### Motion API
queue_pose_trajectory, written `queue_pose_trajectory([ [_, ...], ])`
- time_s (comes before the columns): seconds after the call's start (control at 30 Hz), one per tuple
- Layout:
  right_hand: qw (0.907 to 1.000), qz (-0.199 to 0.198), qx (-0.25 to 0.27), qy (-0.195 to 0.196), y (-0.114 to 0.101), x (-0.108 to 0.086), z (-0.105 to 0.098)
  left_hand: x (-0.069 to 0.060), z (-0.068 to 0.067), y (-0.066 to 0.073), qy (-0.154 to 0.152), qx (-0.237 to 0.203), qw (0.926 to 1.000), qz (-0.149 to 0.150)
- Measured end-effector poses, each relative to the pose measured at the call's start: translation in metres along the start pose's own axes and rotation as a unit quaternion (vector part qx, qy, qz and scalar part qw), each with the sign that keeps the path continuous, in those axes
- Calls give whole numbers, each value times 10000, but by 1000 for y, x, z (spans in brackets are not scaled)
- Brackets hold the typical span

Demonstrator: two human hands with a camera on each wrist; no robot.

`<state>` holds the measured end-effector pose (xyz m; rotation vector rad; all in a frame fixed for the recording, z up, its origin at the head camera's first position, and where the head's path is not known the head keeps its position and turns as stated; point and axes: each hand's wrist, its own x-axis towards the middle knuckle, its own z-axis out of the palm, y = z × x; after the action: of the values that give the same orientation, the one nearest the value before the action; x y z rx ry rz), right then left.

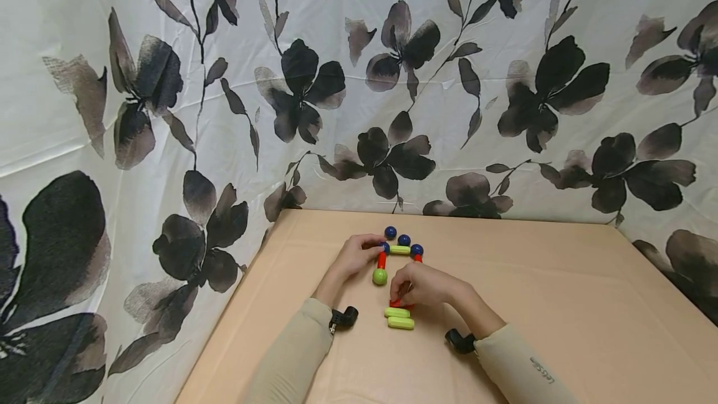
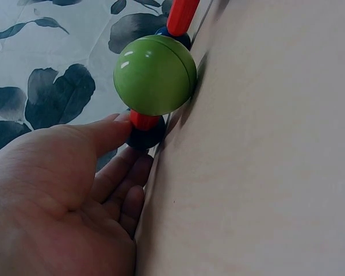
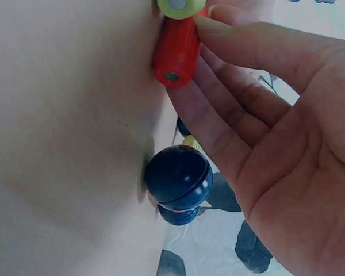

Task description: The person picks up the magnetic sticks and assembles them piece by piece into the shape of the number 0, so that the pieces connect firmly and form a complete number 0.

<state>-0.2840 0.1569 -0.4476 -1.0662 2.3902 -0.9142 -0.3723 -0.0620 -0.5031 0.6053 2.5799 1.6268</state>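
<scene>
My left hand (image 1: 359, 253) holds a blue ball (image 1: 384, 247) at a corner of a joined stick-and-ball frame; its thumb and fingers close on the ball in the left wrist view. From that ball a red stick (image 1: 382, 260) leads to a larger green ball (image 2: 154, 75). A light green stick (image 1: 400, 250) runs across to another blue ball (image 1: 417, 249), which has a red stick (image 1: 418, 259) below it. My right hand (image 1: 423, 285) pinches a loose red stick (image 3: 175, 54) between thumb and fingers, beside light green sticks (image 1: 397, 312). A near blue ball (image 3: 178, 175) shows in the right wrist view.
Two more blue balls (image 1: 390, 232) lie behind the frame. Another light green stick (image 1: 401, 323) lies on the near side. The table (image 1: 533, 279) has a tan cover, and a flower-printed cloth (image 1: 336, 161) hangs along its back and left edges.
</scene>
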Motion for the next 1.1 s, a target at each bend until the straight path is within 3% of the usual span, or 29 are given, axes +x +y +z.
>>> queue_pose_trajectory([
  [0.3, 9993, 4, -190, 307, 0, 4, 3, 0, -1, 1, -48, -21, 10000, -61],
  [1.1, 9931, 29, -992, 630, 0, 10, 9, -1, -2, 3, -66, 24, 10000, -6],
])
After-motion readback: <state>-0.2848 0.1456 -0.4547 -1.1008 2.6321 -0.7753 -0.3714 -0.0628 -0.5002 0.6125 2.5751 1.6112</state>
